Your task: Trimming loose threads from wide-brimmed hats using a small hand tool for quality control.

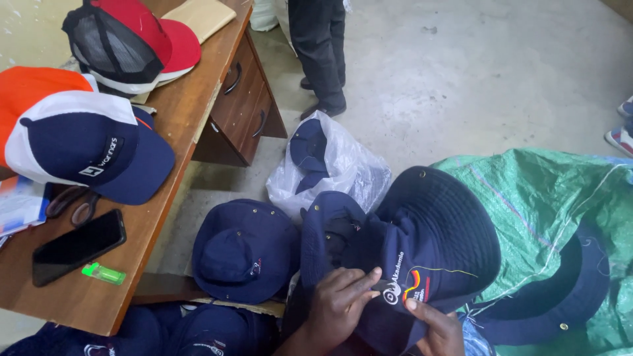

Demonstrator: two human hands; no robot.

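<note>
Hands meet on one navy bucket hat [422, 244] low in the view, just beside a green woven sack [554, 198]: the left hand [339, 300] presses its fingers flat on the embroidered patch, the right hand [438, 326] pinches the fabric edge beneath — both are clamped on the same hat. One more navy bucket hat [245, 249] lies brim-down on the floor to the left, another [580, 290] lies on the sack, and a fourth [308, 155] sits inside a clear plastic bag [349, 168]. More navy hats crowd the bottom edge — number unclear. On the wooden tabletop [178, 112] sit three caps: navy-and-white [86, 145], orange [33, 89], red mesh [128, 39]. Beside them lie one black phone [78, 247], one green lighter [103, 273] and one pair of scissors [72, 204].
</note>
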